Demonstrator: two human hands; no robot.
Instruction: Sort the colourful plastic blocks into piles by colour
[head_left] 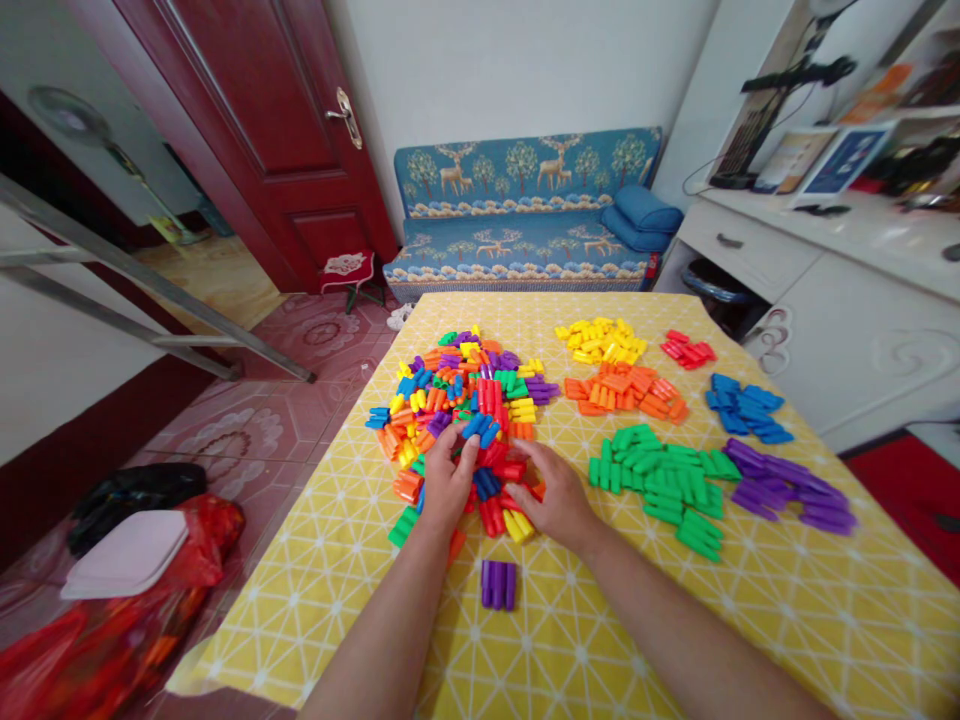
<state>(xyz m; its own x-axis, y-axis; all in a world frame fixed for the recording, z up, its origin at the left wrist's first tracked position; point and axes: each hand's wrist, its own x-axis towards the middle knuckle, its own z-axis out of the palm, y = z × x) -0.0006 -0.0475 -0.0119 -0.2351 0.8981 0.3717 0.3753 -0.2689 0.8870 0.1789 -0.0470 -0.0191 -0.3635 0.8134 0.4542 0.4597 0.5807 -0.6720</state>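
Note:
A mixed pile of bullet-shaped plastic building blocks (435, 400) in several colours lies ahead of me on the table. At its near side, my left hand (448, 485) has thumb and index finger closed at a blue block (481, 429). My right hand (556, 497) rests at the pile's right edge, thumb and fingers apart beside red blocks (510, 470). A dark blue block (487, 484) lies between the hands, with yellow blocks (517, 526) just below. Nearer to me, a purple block (499, 585) lies by itself. My hands hide some of the pile.
Single-colour groups lie to the right: yellow (604, 341), orange (626, 390), red (687, 350), blue (746, 408), green (664, 475) and purple (787, 485). A yellow patterned cloth (360, 610) covers the table. Beyond are a blue sofa (517, 240) and a white cabinet (862, 330).

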